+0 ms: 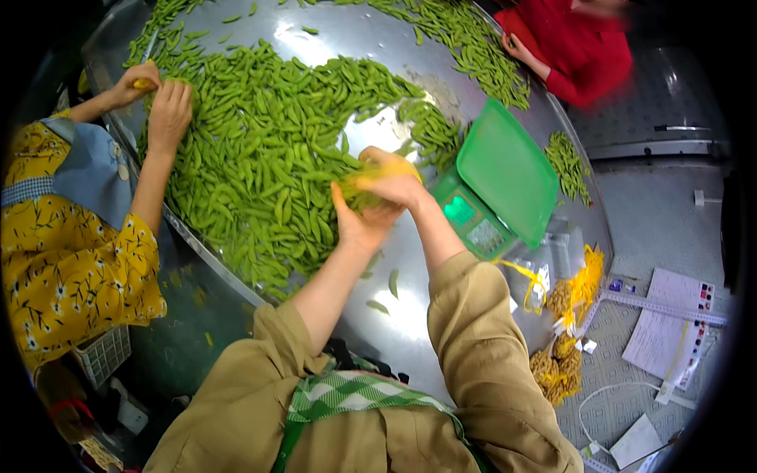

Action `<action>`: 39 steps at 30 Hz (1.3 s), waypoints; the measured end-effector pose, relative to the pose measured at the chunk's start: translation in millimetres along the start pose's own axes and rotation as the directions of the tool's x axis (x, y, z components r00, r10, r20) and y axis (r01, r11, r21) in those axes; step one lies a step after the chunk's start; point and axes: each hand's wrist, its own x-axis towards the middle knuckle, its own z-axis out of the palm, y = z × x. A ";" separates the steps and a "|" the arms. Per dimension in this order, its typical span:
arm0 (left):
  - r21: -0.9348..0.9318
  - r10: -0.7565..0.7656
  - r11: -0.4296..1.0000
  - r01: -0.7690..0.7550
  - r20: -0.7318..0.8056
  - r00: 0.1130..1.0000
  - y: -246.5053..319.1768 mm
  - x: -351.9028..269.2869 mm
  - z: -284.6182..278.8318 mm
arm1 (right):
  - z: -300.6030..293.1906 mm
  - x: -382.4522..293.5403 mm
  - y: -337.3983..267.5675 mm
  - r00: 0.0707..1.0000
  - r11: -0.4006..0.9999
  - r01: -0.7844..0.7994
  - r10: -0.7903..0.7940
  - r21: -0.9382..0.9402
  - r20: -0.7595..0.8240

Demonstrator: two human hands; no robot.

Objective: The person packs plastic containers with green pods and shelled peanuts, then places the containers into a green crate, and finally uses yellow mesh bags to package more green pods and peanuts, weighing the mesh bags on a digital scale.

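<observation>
A large heap of green soybean pods (260, 142) lies on a metal table (408, 295). At the heap's right edge my left hand (366, 222) and my right hand (390, 177) meet around a yellow mesh net (355, 180), blurred by motion, with green pods showing in it. My right hand lies over the net, its fingers bent on it; my left hand is below with thumb raised against it. Right of my hands stands a green digital scale (473, 216) with a tilted-looking green tray (508, 171) on top. A few loose pods (393, 284) lie below my hands.
At the left a co-worker's hands (168, 112) work over the heap. Another person in a red sleeve (568, 77) is at the far right edge. Yellow nets (586, 284), brown bundles (556, 372), clear plastic containers (559, 242) and printed paper (668, 322) lie to the right.
</observation>
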 end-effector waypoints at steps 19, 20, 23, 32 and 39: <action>0.983 -0.554 0.006 -0.185 0.157 0.818 55.3 -136.7 -46.7 | 42.4 -231.3 12.7 0.898 0.568 0.378 -0.418 0.731 -0.140; 0.944 -0.594 -0.178 -0.278 0.122 0.795 56.6 -141.3 -40.1 | 44.3 -237.7 13.3 0.907 0.583 0.353 -0.406 0.732 -0.114; 0.417 -0.658 -0.567 -0.710 0.289 0.695 50.5 -158.0 -21.8 | 55.4 -255.9 29.6 0.927 0.655 0.185 -0.364 0.732 0.091; 0.855 -0.467 -0.392 -0.341 0.134 0.874 49.8 -169.3 -59.0 | 72.8 -263.4 15.4 0.967 0.958 0.252 -0.253 -0.135 0.009; 0.617 -0.012 -0.715 -0.330 0.461 0.887 28.6 -183.0 -83.4 | 53.6 -268.7 15.1 0.975 0.933 0.211 -0.179 -0.290 0.133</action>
